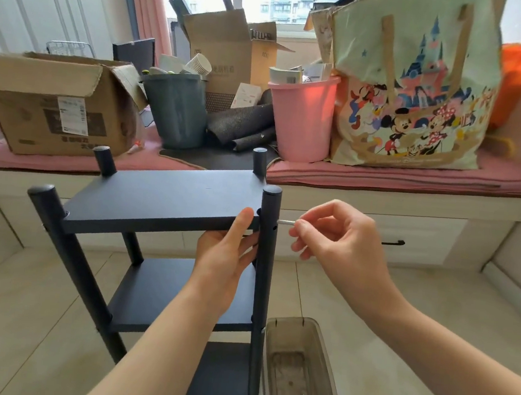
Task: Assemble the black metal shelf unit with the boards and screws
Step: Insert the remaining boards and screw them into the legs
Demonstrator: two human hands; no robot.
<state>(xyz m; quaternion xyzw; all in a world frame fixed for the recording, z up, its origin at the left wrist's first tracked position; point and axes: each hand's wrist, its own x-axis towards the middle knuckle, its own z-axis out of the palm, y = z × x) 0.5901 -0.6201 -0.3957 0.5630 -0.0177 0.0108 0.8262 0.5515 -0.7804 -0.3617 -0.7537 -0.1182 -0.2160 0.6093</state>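
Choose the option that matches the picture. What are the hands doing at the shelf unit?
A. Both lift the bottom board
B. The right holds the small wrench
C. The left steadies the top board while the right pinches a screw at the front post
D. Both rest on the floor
C: the left hand grips the top board edge, and the right hand pinches a screw at the front post.

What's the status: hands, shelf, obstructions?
Left hand grips top board at post. Right hand pinches screw at post hole. Nothing blocking.
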